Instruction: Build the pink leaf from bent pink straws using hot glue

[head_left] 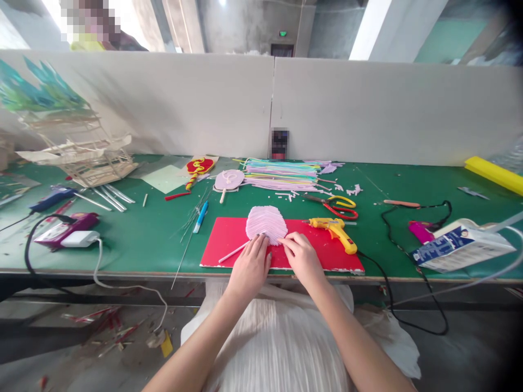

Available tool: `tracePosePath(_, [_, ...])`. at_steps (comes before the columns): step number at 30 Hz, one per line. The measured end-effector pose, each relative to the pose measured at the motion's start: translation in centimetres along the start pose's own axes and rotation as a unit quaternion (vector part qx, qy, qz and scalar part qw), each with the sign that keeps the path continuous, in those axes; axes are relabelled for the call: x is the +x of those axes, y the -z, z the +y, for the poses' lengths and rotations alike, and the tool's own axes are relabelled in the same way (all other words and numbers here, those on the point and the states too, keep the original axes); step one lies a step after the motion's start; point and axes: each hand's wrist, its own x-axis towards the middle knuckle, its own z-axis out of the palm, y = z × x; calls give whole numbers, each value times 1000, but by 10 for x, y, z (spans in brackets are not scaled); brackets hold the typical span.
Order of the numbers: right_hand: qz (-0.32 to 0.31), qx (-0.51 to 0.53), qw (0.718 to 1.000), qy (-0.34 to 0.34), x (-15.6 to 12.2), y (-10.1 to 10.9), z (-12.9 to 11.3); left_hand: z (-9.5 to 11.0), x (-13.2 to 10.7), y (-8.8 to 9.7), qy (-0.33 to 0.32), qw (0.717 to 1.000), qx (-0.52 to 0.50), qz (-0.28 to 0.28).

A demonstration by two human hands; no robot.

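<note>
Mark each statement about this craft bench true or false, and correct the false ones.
1. The left hand and the right hand both rest at the lower edge of the pink ribbed piece. True.
2. The pink ribbed piece lies on a blue board. False: the board is red.
3. The yellow glue gun lies right of both hands. True.
4. The right hand holds the scissors. False: the scissors lie on the green table.

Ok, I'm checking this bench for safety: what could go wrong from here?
The yellow glue gun lies on the red board just beside the right hand; if hot, its nozzle could burn fingers. Its black cord hangs over the table edge and might snag, dragging the gun into the pink fan piece.
</note>
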Motion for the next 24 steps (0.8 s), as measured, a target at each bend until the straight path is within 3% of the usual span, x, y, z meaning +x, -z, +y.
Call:
tracePosePath(17, [3,11,1000,-11,1,1,-1,1,11,5,3,999,13,-36])
tracePosePath(24, [75,28,995,-54,-3,7,-8,1,11,8,3,999,13,-36])
